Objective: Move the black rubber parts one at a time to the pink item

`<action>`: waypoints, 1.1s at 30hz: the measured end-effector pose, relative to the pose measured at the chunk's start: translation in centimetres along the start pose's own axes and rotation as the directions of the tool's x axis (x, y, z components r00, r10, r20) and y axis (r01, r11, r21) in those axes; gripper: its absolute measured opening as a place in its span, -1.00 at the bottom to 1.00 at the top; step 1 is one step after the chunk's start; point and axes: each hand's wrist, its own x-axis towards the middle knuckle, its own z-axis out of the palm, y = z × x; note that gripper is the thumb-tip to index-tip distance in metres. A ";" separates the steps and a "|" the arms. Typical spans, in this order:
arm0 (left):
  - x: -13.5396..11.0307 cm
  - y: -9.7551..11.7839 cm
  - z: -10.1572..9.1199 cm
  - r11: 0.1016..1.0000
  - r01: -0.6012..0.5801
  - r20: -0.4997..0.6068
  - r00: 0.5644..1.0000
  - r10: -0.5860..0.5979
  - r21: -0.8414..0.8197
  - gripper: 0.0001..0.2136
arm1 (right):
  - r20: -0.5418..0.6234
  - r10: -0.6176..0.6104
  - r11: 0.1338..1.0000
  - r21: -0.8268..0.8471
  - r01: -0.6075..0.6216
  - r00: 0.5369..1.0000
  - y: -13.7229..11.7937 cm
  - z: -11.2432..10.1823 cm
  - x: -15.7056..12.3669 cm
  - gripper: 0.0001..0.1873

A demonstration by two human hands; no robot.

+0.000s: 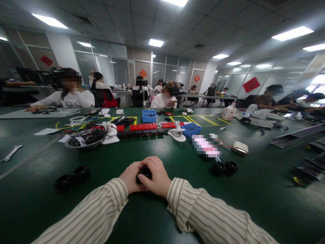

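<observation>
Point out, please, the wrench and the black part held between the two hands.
Wrench (11, 153): head view, middle of its shaft.
Black part (145, 171): head view, its exposed upper surface.

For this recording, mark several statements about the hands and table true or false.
1. The left hand and right hand both hold a black round piece. True.
2. The wrench lies on the right of the table. False: it lies on the left.
3. The nearer blue basket sits left of the farther blue basket. False: it sits to the right.
4. Two more black round pieces lie left of the left hand. True.
5. The sleeves are plain black. False: they are pale with dark stripes.
</observation>
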 end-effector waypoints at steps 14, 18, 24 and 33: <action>0.1 -0.1 -0.2 0.998 -0.054 -0.012 0.998 0.054 -0.021 -0.69 | 0.109 -0.104 0.995 0.012 0.103 0.989 0.0 0.4 0.0 -0.82; -0.1 -0.2 -0.2 0.997 -0.068 -0.004 0.998 0.068 -0.021 -0.54 | 0.108 -0.149 0.988 0.063 0.142 0.983 -0.1 0.2 -0.1 -0.76; -0.1 0.1 -0.1 1.000 0.017 -0.008 1.000 -0.017 -0.006 -0.39 | 0.021 0.041 0.999 0.003 -0.041 0.999 -0.1 0.1 0.0 -0.72; 0.2 0.3 -0.4 0.997 -0.013 -0.033 0.999 0.015 0.076 -0.67 | 0.039 0.117 0.990 -0.080 -0.114 0.992 0.0 0.4 0.2 -0.87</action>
